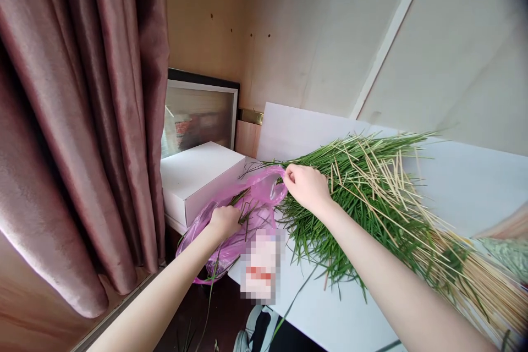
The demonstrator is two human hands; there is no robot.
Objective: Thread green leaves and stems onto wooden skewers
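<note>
A pink plastic bag [259, 184] sags over the left end of the white table, its mouth partly spread. My right hand [307, 184] pinches the rim of that bag. At the bag's opening, my left hand [225, 223] is closed around a few thin green blades [246, 219], which stick out past the fingers. Beside and beneath my right forearm lies a big heap of chive-like green leaves [325, 220], with many thin bamboo skewers [383, 170] among them and over them. My left fingers are partly hidden.
A white box [202, 173] stands behind the bag, near a framed pane [206, 115]. Pink curtains [119, 93] hang at the left. More skewers [482, 269] lie at the right. A blurred-out packet [259, 269] rests at the front edge of the table [313, 308]; a shoe [247, 333] shows below.
</note>
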